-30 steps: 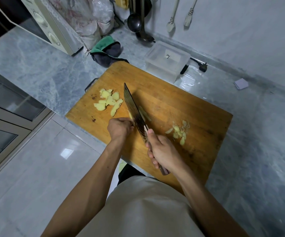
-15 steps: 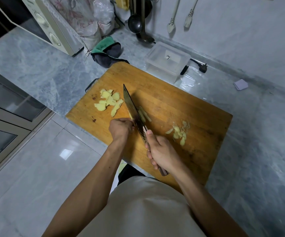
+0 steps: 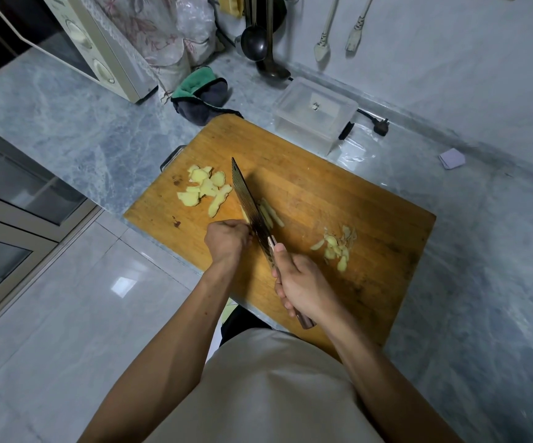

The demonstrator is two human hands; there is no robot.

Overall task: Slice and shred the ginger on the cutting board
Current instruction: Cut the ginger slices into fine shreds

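A wooden cutting board (image 3: 338, 199) lies on the grey marble counter. A pile of pale yellow ginger slices (image 3: 203, 190) sits at its left end. My right hand (image 3: 302, 282) grips the handle of a cleaver (image 3: 249, 203), whose blade stands edge-down on the board. My left hand (image 3: 228, 239), fingers curled, holds down a ginger piece against the blade's left side; that piece is mostly hidden. Thin cut ginger strips (image 3: 271, 214) lie just right of the blade. A small heap of ginger peelings (image 3: 337, 246) lies further right.
A clear plastic box (image 3: 314, 115) stands behind the board, with a black plug (image 3: 380, 127) beside it. A green and grey cloth (image 3: 201, 95) and a microwave (image 3: 86, 43) are at the back left. Ladles (image 3: 254, 39) hang on the wall. The counter's front edge runs under the board.
The cleaver has shifted slightly left along the ginger under my left hand, and more cut strips lie to the right of the blade. Both hands keep their grips.
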